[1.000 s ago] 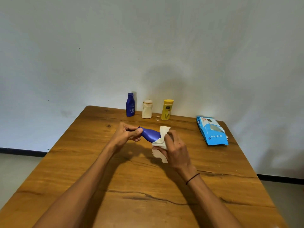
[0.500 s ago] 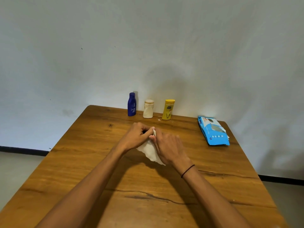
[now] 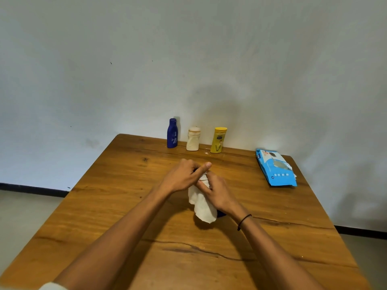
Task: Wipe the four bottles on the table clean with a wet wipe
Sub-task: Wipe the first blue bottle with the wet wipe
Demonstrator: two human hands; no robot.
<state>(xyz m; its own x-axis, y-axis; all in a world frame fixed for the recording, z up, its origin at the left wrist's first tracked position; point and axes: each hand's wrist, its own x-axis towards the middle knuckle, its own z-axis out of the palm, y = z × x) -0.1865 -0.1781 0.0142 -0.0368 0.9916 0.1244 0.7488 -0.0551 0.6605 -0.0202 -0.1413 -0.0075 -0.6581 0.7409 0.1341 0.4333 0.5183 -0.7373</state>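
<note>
Gripping a mostly hidden blue bottle (image 3: 221,214) mid-table, the left hand (image 3: 182,177) curls round its top and the right hand (image 3: 217,194) clasps the wet wipe (image 3: 202,204) around it. Well beyond this bottle, three bottles (image 3: 193,139) line the table (image 3: 125,206) far edge; bare wood surrounds it.

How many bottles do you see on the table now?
3 stand upright at the far edge: dark blue bottle, cream bottle, yellow bottle. A fourth seems mostly hidden under the wipe in the hands.
</note>
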